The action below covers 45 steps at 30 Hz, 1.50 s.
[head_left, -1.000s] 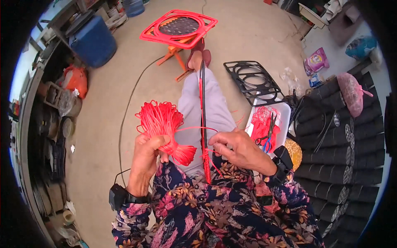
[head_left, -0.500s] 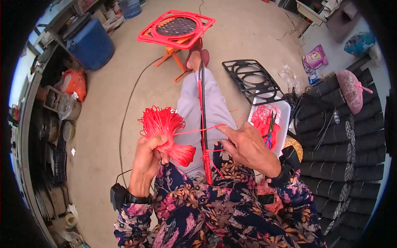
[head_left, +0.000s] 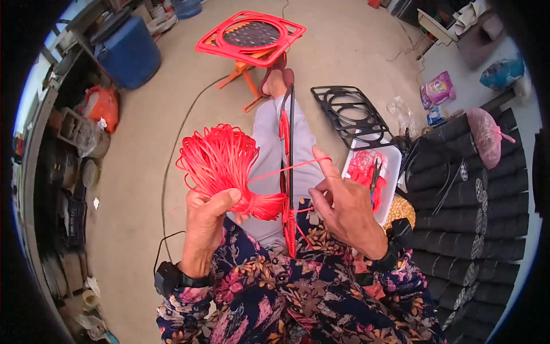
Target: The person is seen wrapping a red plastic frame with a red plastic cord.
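Note:
In my left hand (head_left: 207,221) is a thick bundle of red cord (head_left: 220,157), pinched near its gathered waist with the loops fanning out above. One red strand runs from it across to my right hand (head_left: 349,215). The strand passes over my raised right index finger, while the other fingers are curled near a second strand. Between my hands a thin black frame (head_left: 291,149) stands edge-on over my lap. Its near end is tightly wrapped in red cord, and a loose tail hangs beside the wrapping. Part of the far side also carries red cord.
Ahead, a red-wrapped square frame (head_left: 252,14) rests on an orange stand (head_left: 245,86). A bare black frame (head_left: 332,114) leans on a white bin (head_left: 392,157) holding red cord and a cutting tool (head_left: 375,175). Stacked black rolls (head_left: 452,229) line the right; a blue barrel (head_left: 129,54) stands left.
The cord bundle has swung rightward at its lower end and now shows more of its loops. My right index finger has risen, lifting the strand. The black frame has shifted slightly right.

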Tool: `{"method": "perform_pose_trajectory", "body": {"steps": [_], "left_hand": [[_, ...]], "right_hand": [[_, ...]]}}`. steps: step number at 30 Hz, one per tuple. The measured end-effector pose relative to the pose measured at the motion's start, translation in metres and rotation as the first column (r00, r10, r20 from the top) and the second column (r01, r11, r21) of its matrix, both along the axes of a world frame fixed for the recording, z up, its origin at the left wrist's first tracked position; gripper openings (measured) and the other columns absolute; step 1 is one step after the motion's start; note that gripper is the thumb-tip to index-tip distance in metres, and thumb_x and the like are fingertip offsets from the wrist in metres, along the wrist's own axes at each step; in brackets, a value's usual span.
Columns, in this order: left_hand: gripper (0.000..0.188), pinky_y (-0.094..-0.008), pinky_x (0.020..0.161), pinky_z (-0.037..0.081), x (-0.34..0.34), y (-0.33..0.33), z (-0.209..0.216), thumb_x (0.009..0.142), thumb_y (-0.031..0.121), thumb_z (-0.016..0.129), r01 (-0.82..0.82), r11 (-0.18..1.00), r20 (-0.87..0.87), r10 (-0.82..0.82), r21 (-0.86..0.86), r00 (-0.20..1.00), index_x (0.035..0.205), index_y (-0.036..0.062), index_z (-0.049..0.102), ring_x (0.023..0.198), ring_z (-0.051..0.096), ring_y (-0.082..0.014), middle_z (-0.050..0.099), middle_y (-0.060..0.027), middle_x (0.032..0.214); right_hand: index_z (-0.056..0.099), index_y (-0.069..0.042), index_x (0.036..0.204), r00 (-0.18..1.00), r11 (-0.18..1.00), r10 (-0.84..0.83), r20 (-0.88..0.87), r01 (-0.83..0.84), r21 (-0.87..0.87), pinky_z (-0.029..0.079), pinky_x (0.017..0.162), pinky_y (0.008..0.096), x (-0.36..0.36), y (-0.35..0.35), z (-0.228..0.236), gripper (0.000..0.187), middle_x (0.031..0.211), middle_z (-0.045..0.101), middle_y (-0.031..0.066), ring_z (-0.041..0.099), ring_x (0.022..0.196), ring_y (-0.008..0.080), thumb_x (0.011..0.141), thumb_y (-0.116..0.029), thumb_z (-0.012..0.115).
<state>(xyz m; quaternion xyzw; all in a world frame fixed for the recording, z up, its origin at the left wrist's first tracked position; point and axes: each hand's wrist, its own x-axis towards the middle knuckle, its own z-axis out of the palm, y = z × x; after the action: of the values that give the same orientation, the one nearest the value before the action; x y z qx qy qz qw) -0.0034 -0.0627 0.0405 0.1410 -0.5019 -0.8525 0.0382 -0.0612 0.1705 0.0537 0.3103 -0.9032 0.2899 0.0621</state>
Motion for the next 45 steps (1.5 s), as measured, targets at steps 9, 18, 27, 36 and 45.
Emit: {"method": "perform_pose_trajectory", "body": {"steps": [9,18,27,36,45], "left_hand": [[0.009,-0.0244,0.046,0.046,0.004,-0.004,-0.005,0.080,0.005,0.067,-0.007,0.996,0.022,0.009,-0.085,1.000,0.085,-0.0004,0.063,0.054,0.061,-0.0138,0.066,-0.0069,0.072],[0.010,-0.0221,0.048,0.046,0.019,0.020,-0.031,0.081,0.004,0.067,0.209,0.959,0.207,-0.169,-0.189,0.964,0.090,0.0004,0.065,0.053,0.059,-0.0086,0.067,-0.0036,0.073],[0.011,-0.0258,0.059,0.056,0.025,0.052,-0.054,0.085,0.003,0.066,0.095,0.989,0.148,-0.111,0.113,0.983,0.095,-0.0010,0.065,0.067,0.066,-0.0135,0.069,-0.0073,0.084],[0.023,-0.0392,0.082,0.056,0.025,0.060,-0.076,0.091,0.008,0.060,0.115,0.894,0.193,-0.217,0.432,0.957,0.109,-0.0043,0.060,0.091,0.067,-0.0247,0.068,-0.0160,0.102],[0.032,-0.0270,0.084,0.050,0.030,0.059,-0.053,0.095,0.024,0.058,0.521,0.833,0.210,-0.551,0.185,0.808,0.109,-0.0038,0.064,0.094,0.064,-0.0167,0.069,-0.0116,0.098]], "right_hand": [[0.035,-0.013,0.145,0.997,0.991,-0.007,0.074,-0.003,0.134,0.043,0.046,0.0408,0.004,0.003,0.001,0.072,0.060,0.059,0.0091,0.057,0.049,0.0291,0.081,-0.012,0.067],[0.057,-0.005,0.122,0.932,0.882,0.198,0.304,-0.305,0.359,0.045,0.055,0.0432,0.003,0.012,-0.003,0.047,0.065,0.061,0.0169,0.060,0.060,0.0364,0.080,-0.022,0.070],[0.054,0.001,0.115,0.824,0.842,0.333,0.458,-0.478,0.250,0.045,0.064,0.0471,-0.014,0.007,-0.010,0.054,0.079,0.062,0.0227,0.060,0.078,0.0419,0.079,-0.035,0.072],[0.056,-0.001,0.107,0.764,0.878,0.406,0.501,-0.479,0.019,0.045,0.068,0.0482,-0.010,0.007,-0.012,0.032,0.086,0.062,0.0239,0.059,0.084,0.0431,0.082,-0.019,0.063],[0.058,-0.001,0.099,0.930,0.930,0.281,0.237,-0.325,0.172,0.047,0.065,0.0461,-0.010,0.021,0.009,0.019,0.090,0.063,0.0185,0.061,0.082,0.0391,0.082,-0.009,0.060]]}}
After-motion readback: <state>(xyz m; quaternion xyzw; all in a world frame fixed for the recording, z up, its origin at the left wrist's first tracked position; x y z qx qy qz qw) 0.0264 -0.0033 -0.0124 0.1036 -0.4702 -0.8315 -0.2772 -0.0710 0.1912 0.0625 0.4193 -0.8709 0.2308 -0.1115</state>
